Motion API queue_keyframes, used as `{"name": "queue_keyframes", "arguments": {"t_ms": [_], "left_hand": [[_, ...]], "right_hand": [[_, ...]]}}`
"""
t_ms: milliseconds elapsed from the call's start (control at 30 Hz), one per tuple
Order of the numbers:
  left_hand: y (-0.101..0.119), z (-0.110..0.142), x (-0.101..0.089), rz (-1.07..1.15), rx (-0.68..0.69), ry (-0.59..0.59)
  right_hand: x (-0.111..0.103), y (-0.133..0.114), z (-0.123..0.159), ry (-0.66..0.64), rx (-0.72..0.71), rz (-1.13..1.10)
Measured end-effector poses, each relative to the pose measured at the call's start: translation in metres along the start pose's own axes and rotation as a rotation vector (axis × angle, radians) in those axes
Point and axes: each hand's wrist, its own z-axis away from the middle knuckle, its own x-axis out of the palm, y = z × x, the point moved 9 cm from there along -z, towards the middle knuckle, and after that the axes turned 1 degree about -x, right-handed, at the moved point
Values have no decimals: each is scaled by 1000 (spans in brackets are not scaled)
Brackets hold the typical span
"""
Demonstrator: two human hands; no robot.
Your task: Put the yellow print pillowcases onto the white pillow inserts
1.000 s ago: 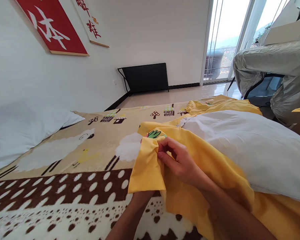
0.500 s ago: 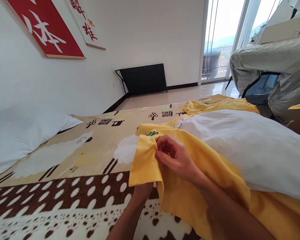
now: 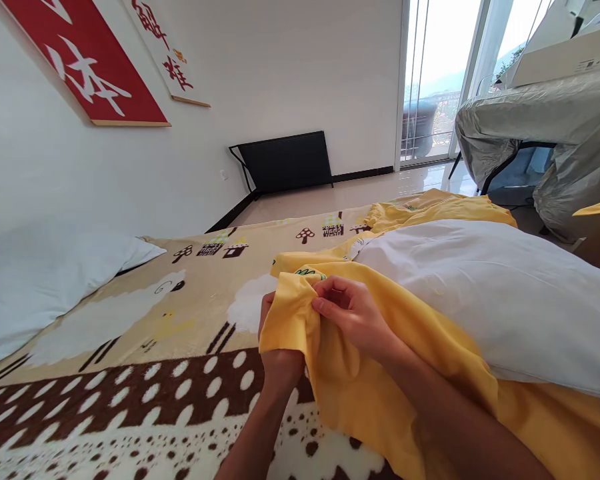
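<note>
My right hand (image 3: pixel 355 313) pinches a fold of the yellow fabric cover (image 3: pixel 365 373) between thumb and fingertips. Close beside it, on the left, my left hand (image 3: pixel 283 365) reaches up behind a hanging flap of the same cover. The flap hides most of its fingers, so their grip does not show. Part of a green print appears on the cover just above my right hand. A large white padded piece, like a pillow or quilt (image 3: pixel 480 293), lies on the cover to the right.
Beneath everything spreads a beige and brown patterned blanket (image 3: pixel 145 300) with sheep. A white pillow (image 3: pixel 45 280) lies at the left by the wall. Beyond the bed stand a black folded panel (image 3: pixel 283 163) and a table under a silvery cover (image 3: pixel 535 120).
My left hand has risen behind the flap, and more of it shows at the flap's left and lower edges. The right hand keeps its pinch in nearly the same place.
</note>
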Motion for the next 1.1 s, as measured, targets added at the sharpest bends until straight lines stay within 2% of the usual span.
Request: {"name": "queue_keyframes", "arguments": {"t_ms": [100,200,233,367,400,500,567,633,700,767,967,1100], "left_hand": [[20,-1,4,70,186,-24],[33,-5,7,-25,291,-99],[32,-9,9,-30,251,-148],[17,-22,14,86,-115,-371],[17,-23,13,101,-169,-414],[26,-23,8,121,-225,-495],[32,-16,7,48,-254,-542],[36,-8,6,-163,-259,-552],[43,-5,2,-385,-222,-488],[52,-5,0,-474,-191,-410],[58,-6,-2,-378,-280,-372],[58,-7,-4,-303,-309,-405]], "right_hand": [[-3,7,-1,27,69,-23],[-3,9,-1,39,82,-12],[-3,9,-1,40,79,-12],[-2,5,-1,32,53,-4],[-2,4,-1,27,44,4],[1,3,0,-3,17,23],[6,4,1,-33,-4,35],[11,6,4,-47,-38,91],[16,4,7,-53,-91,186],[21,2,9,-63,-139,268],[25,-1,11,-75,-149,328],[30,0,12,-94,-133,371]]}}
